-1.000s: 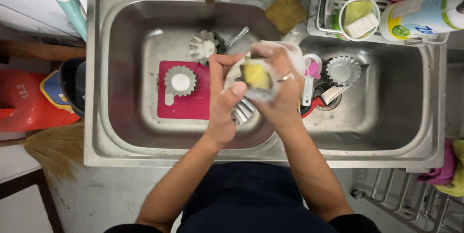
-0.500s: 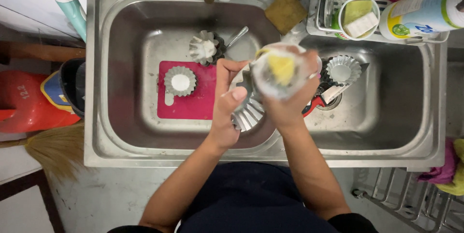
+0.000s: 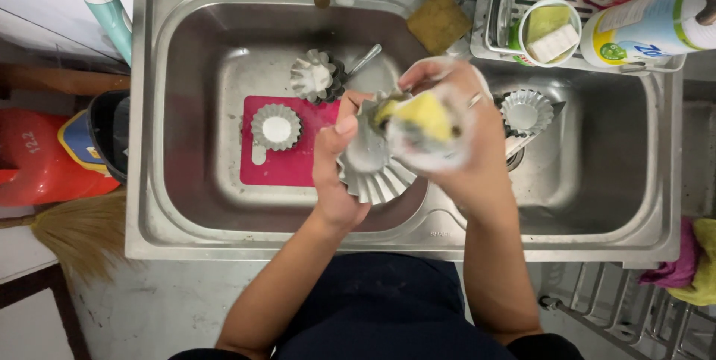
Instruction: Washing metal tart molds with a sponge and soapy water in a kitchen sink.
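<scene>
My left hand [image 3: 337,173] is clenched around a fluted, silver metal tart mould [image 3: 371,166], thumb pressed on its upper rim and fingers wrapped beneath, so the mould tilts with its hollow facing up and to the right, held above the front edge of the stainless steel double sink [image 3: 186,233]. My right hand [image 3: 462,144] grips a yellow dish sponge [image 3: 421,115], soapy and blurred, and presses it against the mould's upper right rim; a ring shows on one finger. Just left of my left hand, a red plastic cutting board [image 3: 287,162] lies flat on the floor of the left basin, and a second small fluted mould [image 3: 276,126] sits upright on it. Behind that, near the back of the basin, a third fluted mould [image 3: 313,75] rests on the steel, holding white suds, with a metal spoon handle [image 3: 363,61] sticking out beside it. In the right basin, just beyond my right hand, a fourth fluted mould [image 3: 526,111] sits upright near the drain. A brown square scouring pad [image 3: 438,21] lies on the sink's back ledge, next to a wire rack [image 3: 485,32] holding a round white tub [image 3: 550,32] and a large white bottle [image 3: 649,28]. A straw broom [image 3: 74,233] lies on the floor to the left.
</scene>
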